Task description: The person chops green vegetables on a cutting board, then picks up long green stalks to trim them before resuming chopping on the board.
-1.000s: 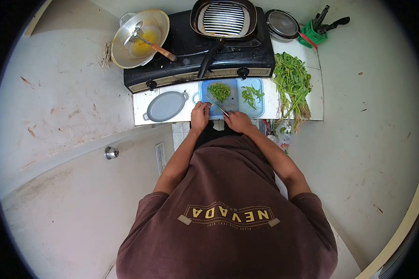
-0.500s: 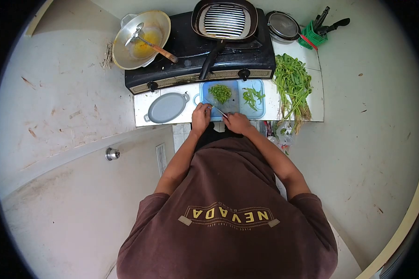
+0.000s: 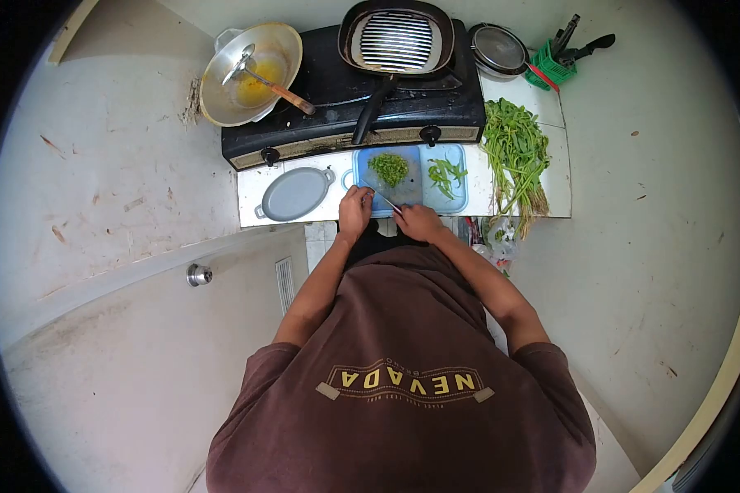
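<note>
My right hand [image 3: 419, 223] is closed round the handle of a knife [image 3: 381, 197]. Its thin blade points up and left over the blue cutting board [image 3: 364, 156], its tip close to the fingers of my left hand [image 3: 355, 210]. That left hand is closed at the board's near left edge; what its fingers pinch is too small to make out. Finely chopped greens [image 3: 388, 169] form a small pile on the board's left half. Several long green leaves [image 3: 446, 177] lie loose on its right half.
A grey oval plate [image 3: 297, 195] sits left of the board. Behind stands a black stove [image 3: 321, 103] with a wok [image 3: 212, 90] and a grill pan [image 3: 347, 62]. To the right are leafy greens with roots [image 3: 518, 152], a strainer [image 3: 500, 48] and a green knife basket [image 3: 543, 67].
The knife blade has shifted slightly up and left, closer to my left fingers. Both hands stay in nearly the same places, and the piles of greens look unchanged.
</note>
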Action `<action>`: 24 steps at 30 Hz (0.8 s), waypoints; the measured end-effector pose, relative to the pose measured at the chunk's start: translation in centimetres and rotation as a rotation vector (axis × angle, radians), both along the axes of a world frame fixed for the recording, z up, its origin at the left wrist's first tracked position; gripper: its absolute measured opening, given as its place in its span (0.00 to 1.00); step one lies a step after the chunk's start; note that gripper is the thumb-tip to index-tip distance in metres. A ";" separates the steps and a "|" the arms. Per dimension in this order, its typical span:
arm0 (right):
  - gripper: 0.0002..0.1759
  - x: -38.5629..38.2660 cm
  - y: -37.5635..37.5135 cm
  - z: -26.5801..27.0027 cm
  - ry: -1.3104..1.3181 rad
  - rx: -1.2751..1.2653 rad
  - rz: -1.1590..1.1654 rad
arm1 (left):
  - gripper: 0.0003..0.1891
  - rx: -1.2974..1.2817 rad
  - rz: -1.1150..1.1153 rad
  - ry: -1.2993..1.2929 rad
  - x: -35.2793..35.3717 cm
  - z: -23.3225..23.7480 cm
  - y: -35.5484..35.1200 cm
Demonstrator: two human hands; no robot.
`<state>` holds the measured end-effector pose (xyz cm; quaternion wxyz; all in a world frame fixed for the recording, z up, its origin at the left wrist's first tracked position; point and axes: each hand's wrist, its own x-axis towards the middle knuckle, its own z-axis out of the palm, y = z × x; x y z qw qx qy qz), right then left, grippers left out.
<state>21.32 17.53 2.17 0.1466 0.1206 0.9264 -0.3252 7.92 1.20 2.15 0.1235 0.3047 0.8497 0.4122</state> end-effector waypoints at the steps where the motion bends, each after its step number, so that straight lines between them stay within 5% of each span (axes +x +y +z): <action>1: 0.27 -0.4 0.0 0.0 0.021 0.015 0.009 | 0.04 0.000 0.000 0.010 0.0 0.0 0.1; 24: 0.27 -0.6 -0.2 0.0 0.020 -0.005 0.000 | 0.04 -0.133 -0.118 0.167 0.0 0.0 -0.5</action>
